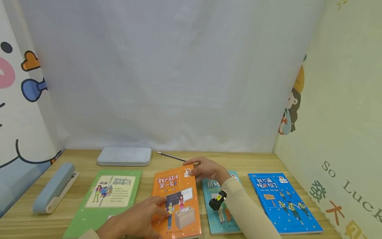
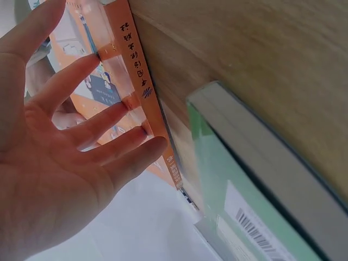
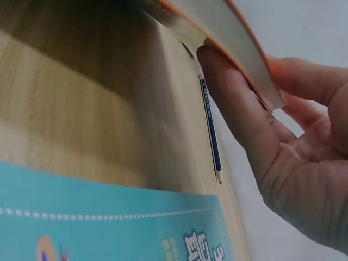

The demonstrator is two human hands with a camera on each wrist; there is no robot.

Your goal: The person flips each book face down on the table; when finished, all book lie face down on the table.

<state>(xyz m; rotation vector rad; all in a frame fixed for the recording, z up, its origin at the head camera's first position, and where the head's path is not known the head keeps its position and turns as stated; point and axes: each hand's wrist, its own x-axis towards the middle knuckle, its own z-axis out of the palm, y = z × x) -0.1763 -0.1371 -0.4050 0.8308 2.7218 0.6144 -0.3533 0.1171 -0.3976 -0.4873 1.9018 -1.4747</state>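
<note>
An orange book (image 1: 179,189) lies in the middle of a wooden desk (image 1: 238,162). My left hand (image 1: 158,206) rests on its left side with straight fingers; in the left wrist view these fingers (image 2: 103,122) press flat against the cover by the orange book's spine (image 2: 138,76). My right hand (image 1: 198,169) grips the book's top right corner. In the right wrist view my right hand's fingers (image 3: 239,109) are under the lifted corner of the orange book (image 3: 234,38). A green book (image 1: 107,199) lies to the left, also seen as the green book (image 2: 234,179) close by.
A teal book (image 1: 219,212) and a blue book (image 1: 283,202) lie to the right. A pencil (image 1: 171,156) and a pale case (image 1: 124,156) sit at the back, and a blue stapler-like device (image 1: 53,187) at the left. Walls close in at the back and right.
</note>
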